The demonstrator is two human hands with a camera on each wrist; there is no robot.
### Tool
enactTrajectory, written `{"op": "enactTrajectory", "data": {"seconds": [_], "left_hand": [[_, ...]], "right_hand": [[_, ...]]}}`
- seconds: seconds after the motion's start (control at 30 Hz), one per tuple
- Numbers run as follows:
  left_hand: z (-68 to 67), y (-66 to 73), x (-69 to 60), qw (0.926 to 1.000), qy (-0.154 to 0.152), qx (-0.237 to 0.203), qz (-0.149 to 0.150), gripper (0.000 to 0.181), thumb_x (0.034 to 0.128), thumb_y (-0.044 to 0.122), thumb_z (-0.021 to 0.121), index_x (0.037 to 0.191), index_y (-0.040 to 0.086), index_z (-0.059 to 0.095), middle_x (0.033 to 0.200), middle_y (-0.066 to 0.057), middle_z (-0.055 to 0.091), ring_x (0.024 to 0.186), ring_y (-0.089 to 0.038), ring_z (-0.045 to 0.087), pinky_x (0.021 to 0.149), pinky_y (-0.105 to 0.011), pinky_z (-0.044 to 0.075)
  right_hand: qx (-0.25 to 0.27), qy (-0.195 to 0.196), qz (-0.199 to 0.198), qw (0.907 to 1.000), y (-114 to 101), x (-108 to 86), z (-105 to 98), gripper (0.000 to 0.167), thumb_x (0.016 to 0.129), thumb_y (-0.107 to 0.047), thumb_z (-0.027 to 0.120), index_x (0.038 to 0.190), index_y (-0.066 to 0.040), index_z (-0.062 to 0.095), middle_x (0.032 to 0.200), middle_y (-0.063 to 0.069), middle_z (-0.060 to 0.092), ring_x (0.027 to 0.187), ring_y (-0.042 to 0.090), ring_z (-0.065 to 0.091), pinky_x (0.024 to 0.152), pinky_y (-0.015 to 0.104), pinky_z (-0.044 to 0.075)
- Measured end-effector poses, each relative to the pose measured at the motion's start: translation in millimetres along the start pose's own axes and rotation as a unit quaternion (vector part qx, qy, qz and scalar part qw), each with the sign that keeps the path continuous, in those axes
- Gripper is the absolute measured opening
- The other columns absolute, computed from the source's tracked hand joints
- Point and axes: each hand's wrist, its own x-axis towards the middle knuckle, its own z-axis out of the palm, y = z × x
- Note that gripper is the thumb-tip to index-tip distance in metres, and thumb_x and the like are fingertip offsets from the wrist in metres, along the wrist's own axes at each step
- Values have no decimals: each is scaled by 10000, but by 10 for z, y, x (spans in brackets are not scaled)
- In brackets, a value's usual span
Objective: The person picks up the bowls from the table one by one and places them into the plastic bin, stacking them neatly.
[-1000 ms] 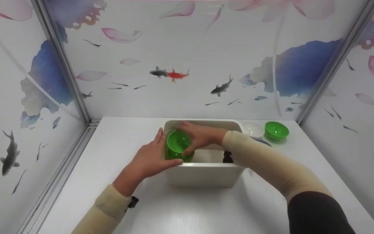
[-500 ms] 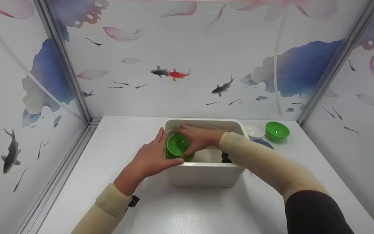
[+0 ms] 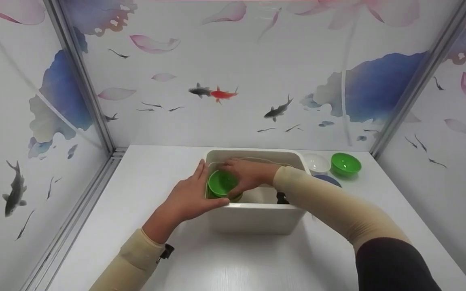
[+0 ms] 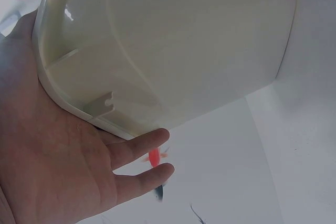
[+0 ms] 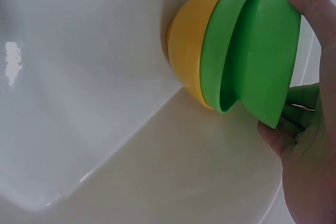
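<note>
Inside a white bin (image 3: 253, 220), my right hand (image 3: 251, 173) holds a green bowl (image 5: 268, 59) by its rim, thumb on one side and fingers on the other. This bowl sits partly in a second green bowl (image 5: 218, 51), tilted against it with a gap at one side. Outermost in the stack is a yellow bowl (image 5: 186, 43), near the bin's inner wall. My left hand (image 3: 188, 198) rests on the bin's front left corner, thumb along the front rim. In the left wrist view its fingers (image 4: 139, 148) lie fairly straight against the outer wall.
To the right of the bin stand a clear white bowl (image 3: 317, 163) and another green bowl (image 3: 345, 164). A blue item (image 3: 327, 180) is partly hidden behind my right sleeve. The white table (image 3: 225, 262) meets printed panels at the back and sides.
My right hand has lowered the green bowl into the bowl beneath it, so less of the lower one shows. My left hand has stayed on the bin's corner.
</note>
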Motion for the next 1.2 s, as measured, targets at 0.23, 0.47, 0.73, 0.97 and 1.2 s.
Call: {"op": "enactTrajectory", "data": {"seconds": [0.23, 0.47, 0.73, 0.97, 1.2], "left_hand": [[-4, 12, -3, 10000, -8, -16, 14, 1334, 873, 922, 622, 1758, 18, 201, 1841, -167, 128, 1420, -458, 591, 1134, -580, 517], [12, -9, 4, 10000, 41, 16, 57, 1308, 888, 881, 654, 1754, 7, 212, 1839, -174, 135, 1415, -455, 596, 1131, -571, 521], [13, -3, 4, 10000, 14, 12, 16, 1305, 893, 876, 653, 1751, 0, 208, 1840, -173, 133, 1429, -437, 587, 1136, -563, 520], [31, -23, 9, 9999, 8, 91, 44, 1338, 873, 927, 606, 1754, 5, 201, 1843, -160, 126, 1410, -411, 606, 1123, -545, 533], [6, -7, -8, 9999, 20, 34, 110, 1343, 874, 925, 613, 1744, -18, 214, 1836, -186, 137, 1439, -440, 582, 1144, -558, 514]], "right_hand": [[-90, -272, 37, 9996, -47, -25, -25, 1031, 917, -556, 837, 1710, -69, 392, 1711, 141, 425, 1545, 326, 423, 1249, 483, 400], [-148, -417, 11, 9990, -90, -28, -40, 1000, 945, -510, 832, 1696, -19, 392, 1717, 157, 418, 1577, 338, 401, 1285, 472, 350], [115, -672, 16, 9977, -112, 2, 0, 951, 947, -435, 890, 1683, -55, 423, 1626, 118, 508, 1439, 271, 521, 1229, 467, 422], [164, -574, -201, 9980, -68, 19, 42, 987, 914, -393, 938, 1682, -56, 417, 1629, 114, 517, 1439, 258, 529, 1232, 438, 417], [77, -401, -333, 9986, -29, 46, 79, 1021, 866, -384, 983, 1678, -94, 436, 1609, 85, 534, 1438, 249, 523, 1228, 442, 423]]}}
